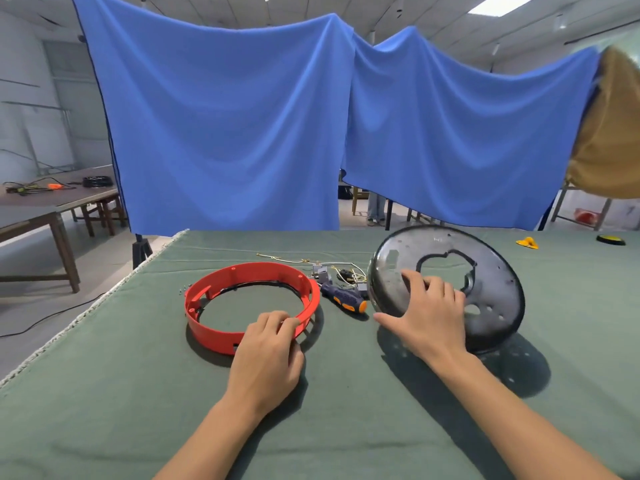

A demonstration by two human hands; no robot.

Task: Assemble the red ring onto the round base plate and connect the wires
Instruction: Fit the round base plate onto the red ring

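The red ring [221, 282] lies on the green cloth at centre left, with a black cable along its inner wall. My left hand [268, 355] grips the ring's near rim, and that side looks slightly raised. The round dark base plate [491, 282], with a shaped hole in its middle, is tilted up on its near edge at the right. My right hand [427, 313] holds the plate's left rim, fingers over its face and thumb spread below. A bundle of wires [341, 270] with small connectors lies between the ring and the plate.
A blue and orange screwdriver [344, 299] lies between the ring and the plate. Tiny screws [184, 288] sit left of the ring. A yellow item [527, 242] and a black and yellow disc [611, 239] rest far right. The table's left edge [83, 313] runs diagonally. Blue curtains hang behind.
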